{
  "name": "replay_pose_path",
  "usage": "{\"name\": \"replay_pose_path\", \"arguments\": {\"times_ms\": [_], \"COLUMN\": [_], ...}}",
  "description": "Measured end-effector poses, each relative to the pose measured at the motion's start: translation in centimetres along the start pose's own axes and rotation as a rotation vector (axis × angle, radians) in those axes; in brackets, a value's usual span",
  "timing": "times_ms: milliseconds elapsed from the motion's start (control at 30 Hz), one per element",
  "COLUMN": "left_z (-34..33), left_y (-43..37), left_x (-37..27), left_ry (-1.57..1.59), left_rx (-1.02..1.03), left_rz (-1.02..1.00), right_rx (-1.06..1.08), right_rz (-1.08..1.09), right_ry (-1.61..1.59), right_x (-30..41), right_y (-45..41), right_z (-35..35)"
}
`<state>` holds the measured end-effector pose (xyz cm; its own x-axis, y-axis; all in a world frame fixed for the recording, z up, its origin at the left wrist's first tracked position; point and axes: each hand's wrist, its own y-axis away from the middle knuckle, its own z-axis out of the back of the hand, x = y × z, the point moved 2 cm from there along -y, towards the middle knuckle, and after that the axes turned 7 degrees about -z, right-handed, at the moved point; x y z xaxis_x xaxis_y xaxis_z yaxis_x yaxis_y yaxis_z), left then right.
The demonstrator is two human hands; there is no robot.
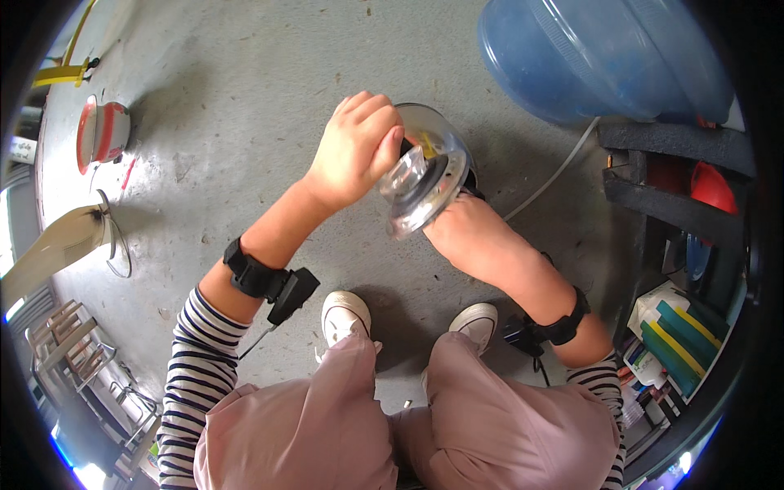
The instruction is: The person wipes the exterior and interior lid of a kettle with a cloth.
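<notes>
In front of me, above the grey floor, a shiny rounded metal vessel (436,130), perhaps a kettle or a pot, has a dark rim. Across its near side is a tilted round lid-like piece (422,190) with a clear knob and a dark ring. My left hand (360,147) is at the left of the vessel, fingers curled and thumb beside the clear knob; what lies inside its grip is hidden. My right hand (471,226) reaches to the near right side, its fingers hidden behind the lid-like piece and the vessel.
A large blue water bottle (588,61) lies on a black rack (674,196) at the right, with a pale cable (554,174) on the floor beside it. At the left stand a red and white pot (110,131), a fan-like beige object (61,245) and stacked chairs (73,343).
</notes>
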<state>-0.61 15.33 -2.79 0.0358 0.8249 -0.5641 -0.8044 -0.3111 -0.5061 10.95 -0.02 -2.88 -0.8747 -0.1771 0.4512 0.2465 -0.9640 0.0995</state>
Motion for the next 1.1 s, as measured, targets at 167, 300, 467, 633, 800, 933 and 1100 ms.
{"name": "replay_pose_path", "arguments": {"times_ms": [167,300,467,633,800,933,1100], "left_z": [-0.5,-1.8,-4.0,-4.4,-4.4,-3.9,-2.6], "left_y": [-2.9,-6.3,-9.0,-7.9,-7.4,-6.7,-6.8], "left_x": [2.8,3.6,1.4,1.9,1.8,2.0,2.7], "left_ry": [0.037,0.080,0.206,0.168,0.128,0.167,0.212], "left_rx": [0.177,0.312,0.333,0.259,0.235,0.180,0.234], "left_rz": [-0.143,-0.248,-0.331,-0.310,-0.218,-0.299,-0.331], "right_rx": [0.159,0.374,0.259,0.085,0.326,0.173,-0.003], "right_rz": [0.021,0.014,0.142,0.250,0.008,-0.100,0.131], "right_ry": [0.260,0.344,0.486,0.533,0.040,-0.272,0.072], "right_x": [-0.4,-2.1,-3.5,-3.7,-4.3,-3.5,-0.5], "right_y": [-0.7,-1.2,-0.5,-0.6,0.8,0.0,-1.6], "right_z": [1.7,3.1,5.1,4.8,4.7,5.0,5.9]}}
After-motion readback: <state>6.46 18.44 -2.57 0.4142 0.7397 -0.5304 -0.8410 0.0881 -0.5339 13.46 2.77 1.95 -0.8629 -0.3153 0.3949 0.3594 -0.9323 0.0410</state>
